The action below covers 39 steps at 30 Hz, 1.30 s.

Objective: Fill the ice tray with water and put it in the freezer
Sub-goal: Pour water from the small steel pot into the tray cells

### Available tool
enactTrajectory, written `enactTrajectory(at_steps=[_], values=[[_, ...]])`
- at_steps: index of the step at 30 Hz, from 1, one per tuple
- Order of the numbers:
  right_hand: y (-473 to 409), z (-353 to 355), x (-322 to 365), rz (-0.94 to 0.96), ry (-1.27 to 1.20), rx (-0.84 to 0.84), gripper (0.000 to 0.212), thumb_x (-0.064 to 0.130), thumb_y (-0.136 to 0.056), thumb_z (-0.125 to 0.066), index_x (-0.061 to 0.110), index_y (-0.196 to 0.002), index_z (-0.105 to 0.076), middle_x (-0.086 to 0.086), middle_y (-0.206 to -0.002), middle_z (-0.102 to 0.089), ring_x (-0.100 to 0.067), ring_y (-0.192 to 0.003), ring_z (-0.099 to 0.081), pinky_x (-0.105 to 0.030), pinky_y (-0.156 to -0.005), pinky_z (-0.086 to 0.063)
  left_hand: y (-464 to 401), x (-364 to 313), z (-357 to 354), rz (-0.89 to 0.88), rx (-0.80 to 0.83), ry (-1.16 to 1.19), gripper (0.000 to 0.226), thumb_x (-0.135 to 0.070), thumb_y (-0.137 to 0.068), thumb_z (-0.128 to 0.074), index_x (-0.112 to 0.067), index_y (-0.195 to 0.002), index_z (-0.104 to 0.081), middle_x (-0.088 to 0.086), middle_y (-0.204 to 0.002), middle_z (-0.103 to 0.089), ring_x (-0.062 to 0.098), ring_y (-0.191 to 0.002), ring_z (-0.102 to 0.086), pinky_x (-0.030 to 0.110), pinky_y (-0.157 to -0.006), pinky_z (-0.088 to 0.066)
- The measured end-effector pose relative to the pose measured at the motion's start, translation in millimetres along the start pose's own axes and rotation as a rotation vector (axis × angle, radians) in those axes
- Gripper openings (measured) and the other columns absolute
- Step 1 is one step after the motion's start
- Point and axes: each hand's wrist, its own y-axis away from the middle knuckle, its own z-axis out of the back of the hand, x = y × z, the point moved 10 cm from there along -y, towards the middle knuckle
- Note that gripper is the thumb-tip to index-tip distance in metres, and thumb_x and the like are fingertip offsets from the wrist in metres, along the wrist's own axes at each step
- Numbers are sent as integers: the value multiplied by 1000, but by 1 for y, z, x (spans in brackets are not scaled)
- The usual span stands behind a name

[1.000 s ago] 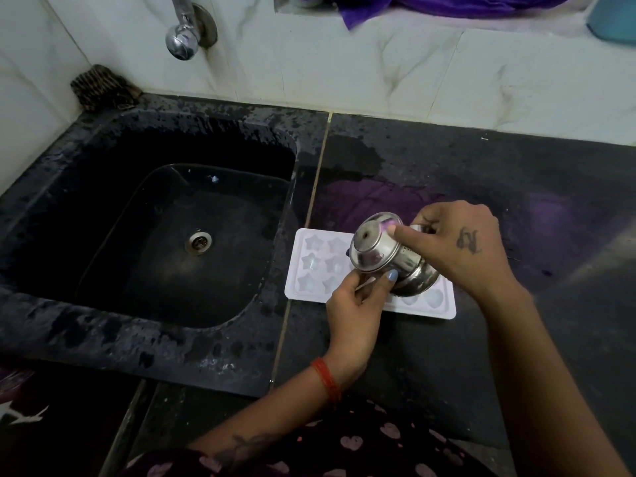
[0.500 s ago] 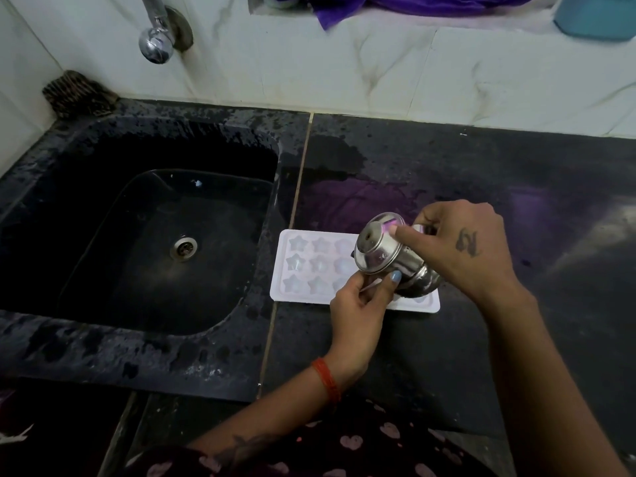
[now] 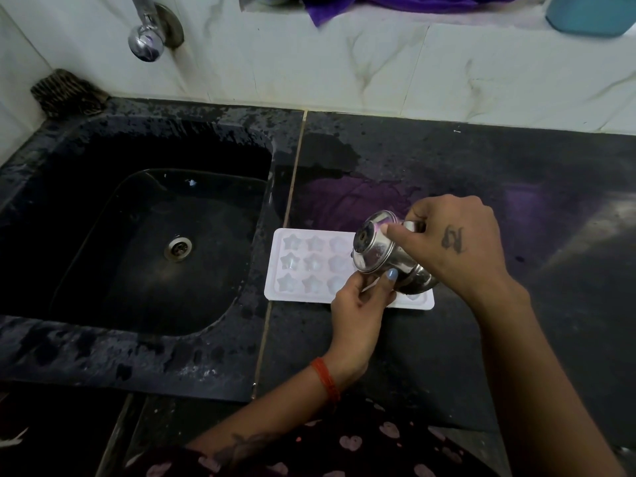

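Observation:
A white ice tray with star-shaped cells lies flat on the black counter, just right of the sink. A small steel cup is tipped on its side over the tray's right half, its base turned toward me. My right hand grips the cup from the right, forefinger laid across its base. My left hand comes up from below, thumb and fingers pressed against the cup's underside. The tray's right cells are hidden behind the cup and hands. No water stream is visible.
The deep black sink lies to the left, wet around its rim, with a chrome tap on the tiled wall above it. A scrubber sits in the back left corner. A purple cloth and a teal container rest on the ledge.
Both hands keep the cup tilted over the same end of the tray. My view has shifted a little; nothing was let go or picked up.

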Motion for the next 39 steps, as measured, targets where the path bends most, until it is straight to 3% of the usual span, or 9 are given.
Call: enactTrajectory(at_steps=[5, 9, 14, 20, 25, 29, 33, 36, 39], values=[[1, -1, -1, 6, -22, -9, 37, 44, -83, -61, 14, -61, -62, -6, -59, -62, -23, -62, -58, -31, -61, -45, 1, -1, 1, -6, -6, -17, 28, -21, -91, -62, -4, -113, -65, 7, -110, -72, 19, -105, -67, 33, -93, -53], [3, -1, -12, -17, -112, -2, 39, 44, -81, -65, 20, -52, -54, 0, -52, -56, -16, -54, -53, -24, -53, -37, 1, -7, 2, -50, -23, -86, 38, -39, -80, -69, -13, -107, -69, 1, -102, -74, 16, -100, -69, 37, -94, -52], [5, -1, -29, -64, -240, -24, 41, 46, -78, -68, 10, -58, -64, -7, -52, -60, -21, -55, -58, -29, -54, -40, 3, -18, 2, -132, -47, -184, 14, -25, -84, -70, -27, -98, -70, -5, -96, -75, 5, -93, -69, 27, -88, -53], [10, 0, -48, -146, -337, -21, 38, 46, -77, -68, 12, -60, -66, -4, -57, -65, -19, -61, -63, -37, -66, -53, 6, -29, -5, -195, -46, -258, 14, -26, -81, -73, -38, -85, -67, -19, -82, -73, -3, -85, -68, 15, -79, -52], [14, 7, -52, -146, -293, -40, 38, 45, -77, -69, 11, -59, -65, -4, -54, -63, -19, -58, -61, -30, -59, -47, 6, -22, -14, -155, -8, -228, 12, -25, -83, -71, -31, -94, -69, -10, -92, -75, 0, -90, -69, 19, -83, -52], [13, 10, -48, -119, -197, -43, 40, 43, -79, -67, 9, -59, -62, -9, -53, -61, -24, -56, -59, -34, -58, -45, 7, -8, -20, -83, 20, -166, 14, -26, -84, -70, -23, -98, -70, -4, -93, -76, 8, -91, -70, 30, -88, -53], [13, 12, -42, -99, -91, -29, 39, 43, -81, -64, 14, -56, -58, -5, -53, -58, -22, -57, -56, -30, -57, -41, 6, 2, -25, -23, 43, -81, 46, -46, -72, -70, -13, -104, -70, -2, -99, -75, 14, -98, -69, 37, -92, -53], [13, 12, -39, -79, -52, -21, 41, 43, -82, -62, 21, -50, -49, -2, -52, -56, -21, -57, -55, -29, -57, -40, 6, 8, -28, 4, 50, -49, 31, -30, -85, -70, -7, -106, -68, 2, -101, -75, 16, -99, -69, 36, -91, -53], [11, 11, -36, -57, -30, -20, 37, 41, -82, -62, 15, -56, -57, -5, -53, -57, -24, -57, -56, -30, -58, -44, 7, 10, -30, 34, 48, -3, 26, -17, -89, -63, -1, -109, -66, 6, -103, -74, 17, -100, -69, 28, -87, -54]])
